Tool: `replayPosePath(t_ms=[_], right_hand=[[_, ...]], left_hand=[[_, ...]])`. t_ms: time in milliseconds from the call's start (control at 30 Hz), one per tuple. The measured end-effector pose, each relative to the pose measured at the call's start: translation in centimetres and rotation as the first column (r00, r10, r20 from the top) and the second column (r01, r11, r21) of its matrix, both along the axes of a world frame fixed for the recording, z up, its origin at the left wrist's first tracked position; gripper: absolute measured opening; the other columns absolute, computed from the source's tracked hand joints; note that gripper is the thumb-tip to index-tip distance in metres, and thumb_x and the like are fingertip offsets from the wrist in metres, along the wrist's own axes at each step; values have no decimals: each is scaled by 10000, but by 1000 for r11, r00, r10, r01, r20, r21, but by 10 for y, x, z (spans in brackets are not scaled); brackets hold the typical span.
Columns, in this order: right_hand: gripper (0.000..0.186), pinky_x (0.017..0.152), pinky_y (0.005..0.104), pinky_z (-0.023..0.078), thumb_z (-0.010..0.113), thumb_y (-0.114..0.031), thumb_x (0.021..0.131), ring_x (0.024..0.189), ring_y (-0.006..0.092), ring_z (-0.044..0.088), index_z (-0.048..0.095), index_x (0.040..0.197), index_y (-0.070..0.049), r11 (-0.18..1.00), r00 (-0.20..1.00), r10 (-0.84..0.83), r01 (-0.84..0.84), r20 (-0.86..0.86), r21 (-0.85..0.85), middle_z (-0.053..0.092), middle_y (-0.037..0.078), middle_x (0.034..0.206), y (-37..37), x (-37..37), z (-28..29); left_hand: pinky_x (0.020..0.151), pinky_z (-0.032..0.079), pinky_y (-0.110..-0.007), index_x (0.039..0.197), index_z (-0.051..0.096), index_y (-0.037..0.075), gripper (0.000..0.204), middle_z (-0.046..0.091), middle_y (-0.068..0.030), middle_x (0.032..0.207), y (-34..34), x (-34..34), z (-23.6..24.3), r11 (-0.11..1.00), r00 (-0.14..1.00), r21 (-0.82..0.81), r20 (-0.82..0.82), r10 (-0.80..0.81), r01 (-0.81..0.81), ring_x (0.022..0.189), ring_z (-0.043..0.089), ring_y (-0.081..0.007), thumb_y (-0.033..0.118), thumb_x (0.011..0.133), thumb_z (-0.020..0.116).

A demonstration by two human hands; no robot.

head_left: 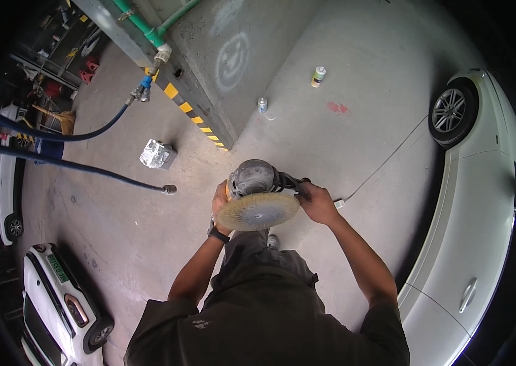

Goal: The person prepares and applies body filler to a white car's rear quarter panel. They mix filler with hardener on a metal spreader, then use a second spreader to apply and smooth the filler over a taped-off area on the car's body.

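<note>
Both hands hold a car polisher (252, 175) up in front of my body. Its round, yellowish pad (258, 211) faces toward me, worn to grey around the middle. My left hand (220, 204), with a dark watch on the wrist, is closed on the left side of the machine; the pad covers part of its fingers. On the other side, my right hand (319, 204) is closed round the black handle (291, 183). The pad touches nothing but air on its visible face.
A white car (477, 183) stands along the right; more white cars are at left. Ahead is a concrete pillar (233, 67) with striped edging. Blue hoses (87, 167) hang at left. A foil-covered box (157, 154), two cans (318, 77) and a cabled socket block (339, 203) lie about.
</note>
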State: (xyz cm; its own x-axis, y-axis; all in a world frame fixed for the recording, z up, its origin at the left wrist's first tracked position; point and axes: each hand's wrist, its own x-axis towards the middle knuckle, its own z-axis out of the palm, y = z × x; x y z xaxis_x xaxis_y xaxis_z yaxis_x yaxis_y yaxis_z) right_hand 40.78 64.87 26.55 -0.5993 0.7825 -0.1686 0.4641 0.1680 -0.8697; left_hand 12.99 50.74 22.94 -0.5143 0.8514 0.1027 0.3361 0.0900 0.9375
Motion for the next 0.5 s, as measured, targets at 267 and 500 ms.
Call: replayPosePath(t_ms=[267,500], right_hand=[[147,714,406,557,731,-172,947,768,325,712,705,984,-32,927,926,-372,368,69,73,733,168,867,112,-49,-44],[205,635,508,485,693,-191,972,694,445,643,667,885,-8,834,826,-551,539,-120,-120,655,227,733,175,-134,-43]], left_hand=[[1014,518,-391,1417,576,28,666,676,-105,1304,181,-53,-22,995,655,-52,756,-18,87,1176,638,-231,139,830,869],[1031,507,-385,1416,584,25,644,672,-101,1318,290,-114,35,966,872,-188,485,-64,176,1189,629,-223,121,843,860]])
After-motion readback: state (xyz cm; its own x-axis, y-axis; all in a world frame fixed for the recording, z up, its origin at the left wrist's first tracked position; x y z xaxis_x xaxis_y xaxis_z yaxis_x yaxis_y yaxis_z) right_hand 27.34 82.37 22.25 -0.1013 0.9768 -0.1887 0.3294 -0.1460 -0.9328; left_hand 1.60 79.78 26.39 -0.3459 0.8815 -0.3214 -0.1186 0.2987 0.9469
